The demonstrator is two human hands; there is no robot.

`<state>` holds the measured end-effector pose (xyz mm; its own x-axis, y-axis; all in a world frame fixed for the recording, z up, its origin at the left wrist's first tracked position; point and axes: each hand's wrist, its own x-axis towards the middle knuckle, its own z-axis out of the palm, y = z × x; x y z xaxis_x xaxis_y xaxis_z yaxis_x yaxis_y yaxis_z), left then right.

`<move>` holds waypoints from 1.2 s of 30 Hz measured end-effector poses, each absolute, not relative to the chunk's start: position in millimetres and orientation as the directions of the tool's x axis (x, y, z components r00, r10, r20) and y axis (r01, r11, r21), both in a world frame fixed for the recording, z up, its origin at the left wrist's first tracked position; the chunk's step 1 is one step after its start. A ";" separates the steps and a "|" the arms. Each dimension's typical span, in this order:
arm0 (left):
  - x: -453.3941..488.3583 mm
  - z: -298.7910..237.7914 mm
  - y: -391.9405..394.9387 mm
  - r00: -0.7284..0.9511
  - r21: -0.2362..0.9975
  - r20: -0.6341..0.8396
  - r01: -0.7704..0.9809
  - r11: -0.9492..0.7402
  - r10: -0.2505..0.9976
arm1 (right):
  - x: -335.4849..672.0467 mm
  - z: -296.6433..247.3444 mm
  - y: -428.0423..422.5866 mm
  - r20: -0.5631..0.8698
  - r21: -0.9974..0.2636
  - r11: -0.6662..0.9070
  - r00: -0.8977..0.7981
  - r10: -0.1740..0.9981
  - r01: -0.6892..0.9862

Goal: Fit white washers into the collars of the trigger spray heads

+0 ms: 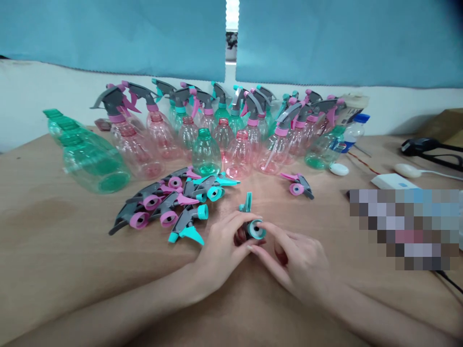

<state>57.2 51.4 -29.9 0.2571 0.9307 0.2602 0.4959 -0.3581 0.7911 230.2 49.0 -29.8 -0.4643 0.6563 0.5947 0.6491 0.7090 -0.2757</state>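
Note:
A grey spray trigger head (257,231) with a teal collar is held between both hands, its collar opening turned toward me. My left hand (221,245) is closed around its body, and the teal trigger sticks up beyond the fingers. At the collar's rim, my right hand (303,256) pinches with thumb and index finger. To the left lies a pile of loose spray heads (168,218) with pink or teal collars. A single pink-collared spray head (297,188) lies apart, beyond my right hand. Most of the held head's body is hidden by my fingers.
Behind the pile stand several pink and green bottles, some open, such as a green bottle (206,153), others with spray heads fitted. Green bottles (92,156) are at the left. A blue-capped bottle (353,134), white box (394,181), cables and a pixelated area are right.

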 end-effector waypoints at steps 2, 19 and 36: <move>57.2 -29.3 51.5 0.252 0.794 0.257 0.495 -0.353 0.933 | 230.2 -32.3 49.9 0.561 -0.334 0.706 -0.471 0.681 0.624; 56.8 -27.4 52.4 0.290 0.809 0.196 0.492 -0.322 0.937 | 238.7 -33.6 55.8 0.233 -0.720 0.530 -0.563 0.793 0.448; 56.1 -27.9 52.1 0.384 0.772 0.252 0.474 -0.424 0.888 | 245.1 -29.5 61.0 0.343 -0.701 0.575 -0.508 0.791 0.422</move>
<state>56.1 52.1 -27.9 0.3841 0.8883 0.2519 0.4738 -0.4238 0.7719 245.1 61.0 -29.5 -0.5076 0.7905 0.3426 0.4220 0.5748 -0.7010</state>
